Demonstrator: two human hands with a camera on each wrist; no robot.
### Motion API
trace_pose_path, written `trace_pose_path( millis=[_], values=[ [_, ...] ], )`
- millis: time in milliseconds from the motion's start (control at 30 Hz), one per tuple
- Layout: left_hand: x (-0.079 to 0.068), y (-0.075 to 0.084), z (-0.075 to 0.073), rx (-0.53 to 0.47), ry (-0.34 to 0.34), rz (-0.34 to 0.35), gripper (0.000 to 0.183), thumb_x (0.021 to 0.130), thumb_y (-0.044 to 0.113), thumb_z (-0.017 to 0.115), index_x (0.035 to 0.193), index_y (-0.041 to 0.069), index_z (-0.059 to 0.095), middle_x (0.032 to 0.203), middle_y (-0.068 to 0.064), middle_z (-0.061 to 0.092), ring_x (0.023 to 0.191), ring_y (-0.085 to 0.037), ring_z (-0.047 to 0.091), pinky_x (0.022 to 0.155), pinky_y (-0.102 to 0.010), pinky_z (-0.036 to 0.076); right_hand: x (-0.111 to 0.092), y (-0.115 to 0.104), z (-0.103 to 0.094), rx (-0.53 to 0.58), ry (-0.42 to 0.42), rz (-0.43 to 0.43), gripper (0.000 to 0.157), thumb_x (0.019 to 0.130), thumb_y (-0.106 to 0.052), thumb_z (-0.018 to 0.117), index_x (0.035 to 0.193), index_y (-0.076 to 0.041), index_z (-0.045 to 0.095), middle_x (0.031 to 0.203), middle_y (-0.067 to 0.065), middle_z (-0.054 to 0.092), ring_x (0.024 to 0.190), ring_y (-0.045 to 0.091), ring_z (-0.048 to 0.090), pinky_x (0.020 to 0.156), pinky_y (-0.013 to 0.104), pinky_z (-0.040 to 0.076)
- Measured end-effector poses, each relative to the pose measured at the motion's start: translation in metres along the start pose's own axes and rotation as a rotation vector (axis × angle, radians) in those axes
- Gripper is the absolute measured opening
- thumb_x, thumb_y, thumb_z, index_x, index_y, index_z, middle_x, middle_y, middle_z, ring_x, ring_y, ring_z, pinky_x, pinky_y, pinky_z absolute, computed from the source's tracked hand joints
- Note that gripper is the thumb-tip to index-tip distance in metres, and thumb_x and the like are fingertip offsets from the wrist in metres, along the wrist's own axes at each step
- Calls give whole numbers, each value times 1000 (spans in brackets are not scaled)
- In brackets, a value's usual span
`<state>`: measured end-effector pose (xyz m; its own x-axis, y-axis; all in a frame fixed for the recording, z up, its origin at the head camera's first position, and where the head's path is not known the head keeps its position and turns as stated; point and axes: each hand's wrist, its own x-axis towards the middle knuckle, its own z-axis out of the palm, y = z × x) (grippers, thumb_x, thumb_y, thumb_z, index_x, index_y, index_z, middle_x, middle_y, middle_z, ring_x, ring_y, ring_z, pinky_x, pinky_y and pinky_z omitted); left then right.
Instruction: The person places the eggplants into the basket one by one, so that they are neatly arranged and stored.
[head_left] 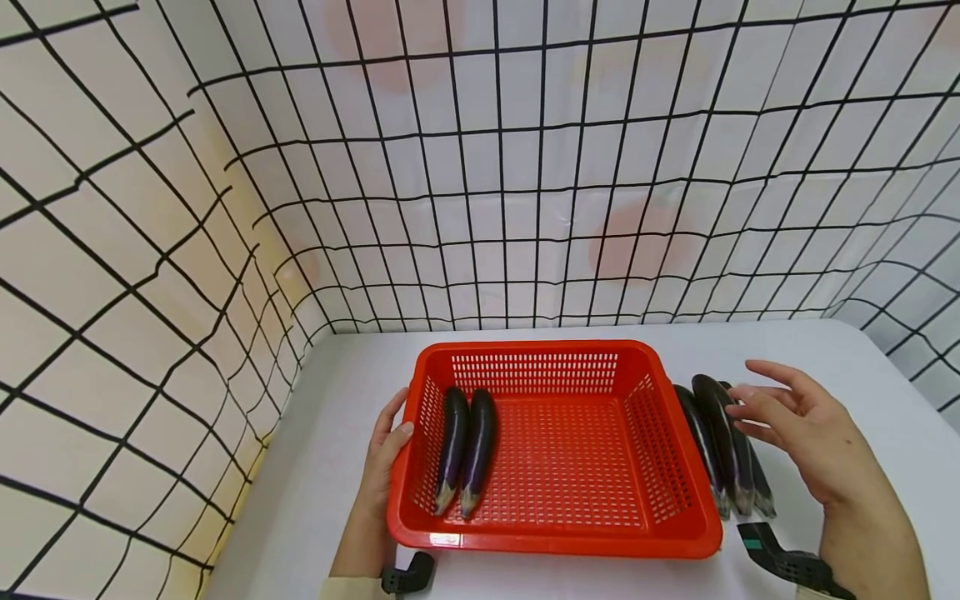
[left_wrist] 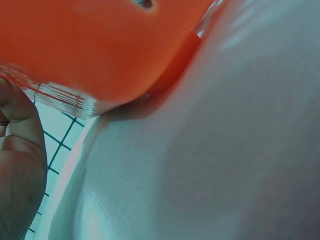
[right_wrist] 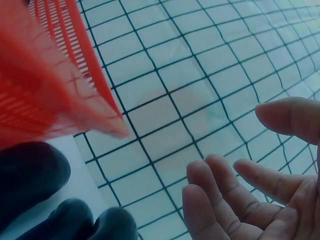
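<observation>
A red plastic basket (head_left: 558, 543) with slotted walls stands on the white table. Two dark purple eggplants (head_left: 480, 446) lie side by side along its left part, stem ends toward me. My left hand (head_left: 381, 458) grips the basket's left rim, thumb over the edge; the left wrist view shows only part of that hand (left_wrist: 21, 155) beside the basket. Outside the right wall, three more eggplants (head_left: 722, 433) lie close together on the table. Just over their right side hovers my right hand (head_left: 806, 429), fingers spread and loosely bent, holding nothing. The right wrist view shows their rounded ends (right_wrist: 35, 170).
Black wire grid panels (head_left: 517, 183) over pale sheeting rise behind the table and along its left and right sides. The white tabletop (head_left: 300, 467) extends left and right of the basket. A black wrist strap (head_left: 795, 567) sits on each wrist.
</observation>
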<state>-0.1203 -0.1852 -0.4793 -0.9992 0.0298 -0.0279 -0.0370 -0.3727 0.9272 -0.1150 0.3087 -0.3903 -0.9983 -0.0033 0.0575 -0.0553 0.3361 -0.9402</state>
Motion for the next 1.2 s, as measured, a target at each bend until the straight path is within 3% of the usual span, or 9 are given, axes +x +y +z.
trace_pose_path(
  millis=[200,333,433,567,667,767,900,1000,1200],
  values=[
    [0,0,0,-10,4,-3,58,101,16,50,156,27,35,151,-14,50,122,-28,66,95,-47,58,1,9,-5,-9,34,47,52,105,-22,55,155,-20,39,102,-29,68,89,-6,70,71,13,58],
    [-1,1,0,-15,5,-7,57,102,17,50,156,27,36,151,-14,51,123,-29,66,96,-48,58,2,17,-9,120,61,88,44,104,-22,57,146,-27,46,100,-27,70,86,-4,71,69,14,59],
    [-1,1,0,-13,-1,-5,57,102,17,50,156,27,36,151,-15,50,124,-30,65,96,-48,58,3,27,-12,234,88,119,34,102,-20,61,132,-32,51,97,-23,72,83,-2,72,68,14,59],
    [-1,0,-1,-9,-10,0,58,102,16,50,157,27,35,152,-14,50,126,-31,64,96,-48,58,6,42,-13,143,150,213,38,101,-28,63,136,-29,49,88,-28,69,78,-5,70,65,15,59],
    [-1,-1,-1,-11,-6,-3,58,102,17,50,156,27,35,151,-13,51,125,-30,65,96,-48,58,11,53,-9,4,185,298,62,100,-39,62,152,-14,40,83,-33,62,76,-8,68,65,16,60],
    [-1,0,0,-15,2,-5,57,101,17,50,156,26,35,150,-12,53,123,-29,66,95,-47,58,16,62,-4,-96,212,350,79,100,-46,60,157,-1,30,82,-31,58,74,-10,64,63,16,59],
    [-2,1,0,-18,2,1,57,101,17,50,156,26,35,151,-13,51,124,-30,66,96,-48,58,20,67,2,-184,232,376,80,98,-50,59,156,-1,33,107,5,70,73,-9,61,62,17,58],
    [-2,2,1,-21,-4,5,57,102,16,50,156,26,35,153,-15,50,125,-30,65,96,-48,57,21,67,5,-241,209,370,82,98,-52,58,157,-1,32,136,31,57,77,-2,63,68,28,61],
    [-1,2,2,-21,1,-6,57,101,16,49,156,27,36,151,-13,52,124,-30,66,96,-48,58,20,63,9,-319,129,343,85,98,-52,59,157,1,29,144,37,49,92,19,69,81,52,61]
  ],
)
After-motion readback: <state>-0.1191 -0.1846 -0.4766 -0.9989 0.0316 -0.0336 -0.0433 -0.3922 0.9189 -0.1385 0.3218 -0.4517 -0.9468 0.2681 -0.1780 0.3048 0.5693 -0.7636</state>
